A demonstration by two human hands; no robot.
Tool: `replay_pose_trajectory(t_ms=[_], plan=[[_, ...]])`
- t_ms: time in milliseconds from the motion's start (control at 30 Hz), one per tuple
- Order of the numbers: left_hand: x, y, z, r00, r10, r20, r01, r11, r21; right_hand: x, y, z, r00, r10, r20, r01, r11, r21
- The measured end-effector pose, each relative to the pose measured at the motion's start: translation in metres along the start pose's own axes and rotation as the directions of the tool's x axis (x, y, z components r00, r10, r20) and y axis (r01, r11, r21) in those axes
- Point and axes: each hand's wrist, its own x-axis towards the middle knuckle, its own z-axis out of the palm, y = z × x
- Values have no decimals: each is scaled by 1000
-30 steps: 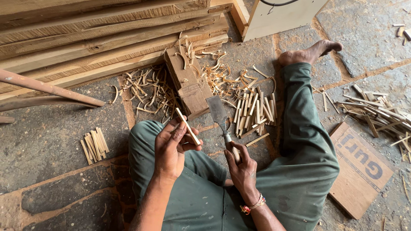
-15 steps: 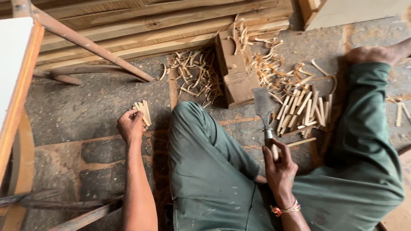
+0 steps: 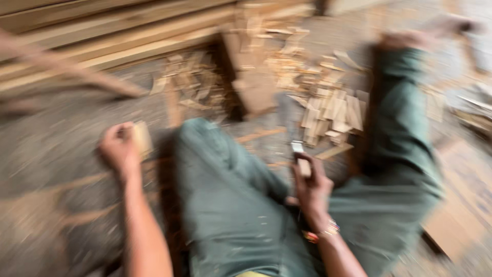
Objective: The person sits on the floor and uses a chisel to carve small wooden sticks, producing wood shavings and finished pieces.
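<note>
1. The picture is heavily smeared by motion, so only the larger shapes can be read with any confidence.

2. The left hand (image 3: 119, 149) is stretched out to the person's left, low over the stone floor (image 3: 51, 154). It rests against a small bundle of short wooden sticks (image 3: 142, 138). The fingers seem curled about the bundle's near end, but the blur hides whether they grip it or only touch it.

3. The right hand (image 3: 311, 187) is closed around the handle of a chopping blade (image 3: 300, 154). It holds the tool upright in front of the body, its metal end pointing away from the person. This looks like a resting hold, and the blade is touching no wood.

4. The person sits on the floor in green trousers (image 3: 241, 205). One knee is bent between the hands and the other leg is stretched out to the right. That posture keeps the wood within easy reach of both arms.

5. A heap of cut sticks (image 3: 333, 115) lies just beyond the blade, between the two legs.

6. A wooden block (image 3: 253, 87) stands farther off, with shavings (image 3: 192, 82) scattered beside it. It is probably placed there as a chopping base.

7. Long planks (image 3: 102, 41) are stacked along the top edge, well apart from the hands.
</note>
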Motion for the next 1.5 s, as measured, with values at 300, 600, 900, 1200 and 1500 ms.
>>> replay_pose_trajectory(t_ms=[300, 600, 900, 1200, 1500], plan=[[-121, 255, 62, 806, 531, 260, -286, 734, -616, -1, -2, -2, 992, -129, 0, 128, 980, -152], [-213, 344, 225, 349, 433, 831, -381, 876, -297, -5, 33, -2, 985, -153, 79, 167, 961, -221], [-185, 313, 283, 568, 308, 763, -303, 941, -154, -2, 14, -16, 982, -158, 101, 170, 977, -126], [-164, 378, 301, 483, 111, 868, -376, 922, 91, 1, 10, -22, 987, -103, 126, 122, 980, -154], [-168, 372, 308, 416, 11, 909, -264, 958, 109, 3, 12, -22, 986, -108, 129, 125, 983, -131]])
